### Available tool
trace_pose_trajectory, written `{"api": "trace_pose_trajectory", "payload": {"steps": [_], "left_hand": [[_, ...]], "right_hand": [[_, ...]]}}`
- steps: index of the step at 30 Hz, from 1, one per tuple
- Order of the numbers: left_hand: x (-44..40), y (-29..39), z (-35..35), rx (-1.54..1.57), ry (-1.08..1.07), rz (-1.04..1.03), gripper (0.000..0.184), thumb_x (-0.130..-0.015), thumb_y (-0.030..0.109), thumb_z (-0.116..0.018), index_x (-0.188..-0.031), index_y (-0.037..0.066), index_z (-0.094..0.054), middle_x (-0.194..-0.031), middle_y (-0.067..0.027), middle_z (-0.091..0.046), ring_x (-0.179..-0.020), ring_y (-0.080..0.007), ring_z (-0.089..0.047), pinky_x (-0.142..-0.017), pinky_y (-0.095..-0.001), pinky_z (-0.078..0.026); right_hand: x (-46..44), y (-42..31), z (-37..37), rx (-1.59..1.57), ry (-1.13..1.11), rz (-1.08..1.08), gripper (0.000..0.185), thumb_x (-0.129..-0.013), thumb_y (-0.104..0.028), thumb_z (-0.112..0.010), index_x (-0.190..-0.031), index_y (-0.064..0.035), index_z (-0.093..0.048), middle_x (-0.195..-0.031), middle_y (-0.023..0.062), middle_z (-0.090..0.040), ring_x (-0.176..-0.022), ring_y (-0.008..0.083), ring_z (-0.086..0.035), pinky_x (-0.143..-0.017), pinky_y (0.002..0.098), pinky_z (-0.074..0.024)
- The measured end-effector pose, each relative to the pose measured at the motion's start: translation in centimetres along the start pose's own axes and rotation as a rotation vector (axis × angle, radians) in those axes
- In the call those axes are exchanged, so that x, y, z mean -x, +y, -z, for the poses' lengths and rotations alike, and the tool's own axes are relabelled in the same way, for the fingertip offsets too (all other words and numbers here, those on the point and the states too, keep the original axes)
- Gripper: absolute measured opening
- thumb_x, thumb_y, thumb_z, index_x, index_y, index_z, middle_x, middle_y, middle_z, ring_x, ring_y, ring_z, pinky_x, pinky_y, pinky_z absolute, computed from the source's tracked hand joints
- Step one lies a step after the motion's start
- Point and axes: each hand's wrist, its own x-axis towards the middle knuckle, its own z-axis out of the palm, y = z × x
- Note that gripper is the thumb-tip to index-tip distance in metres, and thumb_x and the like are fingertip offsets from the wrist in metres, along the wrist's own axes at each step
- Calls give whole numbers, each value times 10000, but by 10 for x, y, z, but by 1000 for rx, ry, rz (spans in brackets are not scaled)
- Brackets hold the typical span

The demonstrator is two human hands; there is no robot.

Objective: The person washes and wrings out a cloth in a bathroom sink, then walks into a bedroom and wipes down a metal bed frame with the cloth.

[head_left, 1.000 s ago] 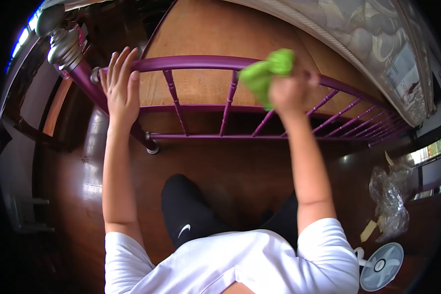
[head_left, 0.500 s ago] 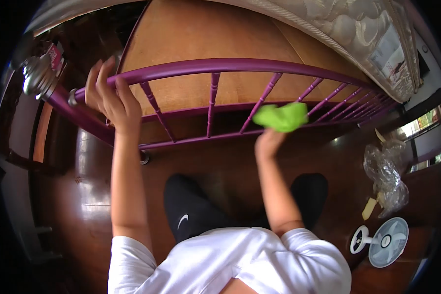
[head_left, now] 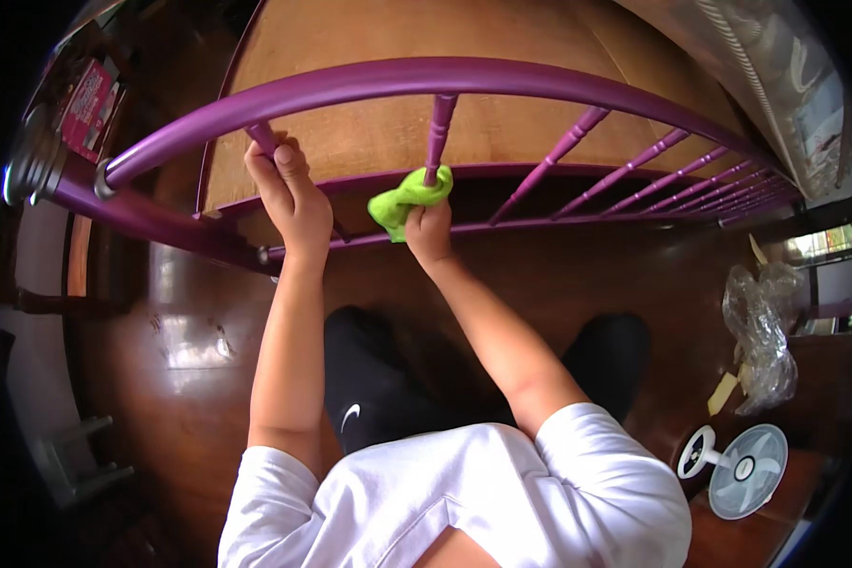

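A purple metal bed rail [head_left: 426, 74] with turned spindles runs across in front of me. My left hand [head_left: 296, 204] is closed around the leftmost spindle [head_left: 263, 139], just under the curved top bar. A bright green cloth [head_left: 398, 204] is in my right hand [head_left: 430, 230], wrapped around the second spindle [head_left: 440, 128] at about mid-height. The fingers of my right hand are partly hidden by the cloth.
Behind the rail lies a wooden bed board [head_left: 350, 123], with a pale mattress [head_left: 767, 66] tilted up at the right. Clear plastic wrapping [head_left: 762, 331] and a white fan [head_left: 746, 470] are on the right. A grey stool [head_left: 76, 464] stands at the left.
My left hand has moved from the top bar down onto the leftmost spindle. My right hand has brought the green cloth leftward onto the second spindle. The view has shifted.
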Motion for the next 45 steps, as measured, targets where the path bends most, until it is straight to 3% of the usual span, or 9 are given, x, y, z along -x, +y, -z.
{"api": "trace_pose_trajectory", "payload": {"steps": [7,11,19,20,23,25,33,39,45], "left_hand": [[2,11,14,26,-152,51,208,-934,193,-390,-1062,31,-411,-854,-30,-470,-725,-94,-429,-683,-234,-370],[30,6,38,20,-116,90,316,-926,143,-384,-1218,26,-343,-1070,-79,-466,-977,-149,-452,-881,-284,-343],[110,-49,109,-89,59,532,423,-936,299,-370,-1279,60,-307,-1228,-105,-362,-1139,-196,-366,-959,-332,-293],[113,-53,116,-118,50,523,426,-935,298,-368,-1283,60,-304,-1234,-109,-349,-1143,-198,-359,-960,-330,-290],[115,-63,111,-179,33,548,426,-932,283,-372,-1284,52,-306,-1239,-121,-331,-1144,-203,-352,-963,-324,-282],[116,-66,94,-209,-21,511,420,-929,266,-380,-1279,44,-313,-1235,-128,-329,-1143,-205,-352,-963,-321,-279],[106,-52,79,-109,-182,554,322,-922,221,-420,-1189,43,-438,-1017,-85,-499,-985,-150,-459,-875,-271,-357],[118,-13,61,400,-719,726,603,-888,464,-394,-1301,32,-323,-1264,-120,-404,-1205,-212,-344,-1009,-329,-247],[108,-46,129,167,200,800,430,-916,370,-353,-1171,30,-422,-1121,-84,-464,-1058,-176,-428,-925,-293,-317]], "right_hand": [[59,74,23,360,-388,107,296,-768,-47,-487,-1064,-52,-500,-1007,174,-540,-937,364,-510,-818,418,-411],[54,33,46,-6,-167,-320,266,-859,-39,-409,-1117,-29,-474,-1121,154,-516,-1063,319,-491,-914,381,-363],[-23,53,36,887,-177,336,546,-762,-217,-517,-1255,-18,-391,-1359,164,-288,-1278,378,-198,-983,576,-174],[-30,48,39,1027,-523,264,616,-711,-238,-550,-1272,-44,-386,-1389,149,-245,-1309,319,-159,-996,557,-172],[-39,59,31,1252,-289,937,460,-809,-289,-397,-1250,-159,-426,-1376,-17,-311,-1300,201,-218,-1040,508,-53],[-43,55,34,1290,-251,974,430,-815,-283,-362,-1221,-187,-462,-1385,-56,-306,-1297,191,-228,-1054,459,-6],[9,36,80,-79,-53,-111,265,-846,-16,-383,-1070,37,-513,-1102,165,-543,-992,297,-529,-857,391,-407],[88,-40,20,-79,-101,87,344,-858,-134,-429,-1167,16,-442,-1154,155,-484,-1046,286,-492,-887,367,-383],[87,-71,-93,-192,-490,-29,416,-786,-142,-510,-1174,-9,-436,-1132,207,-463,-1077,348,-439,-946,430,-299]]}}
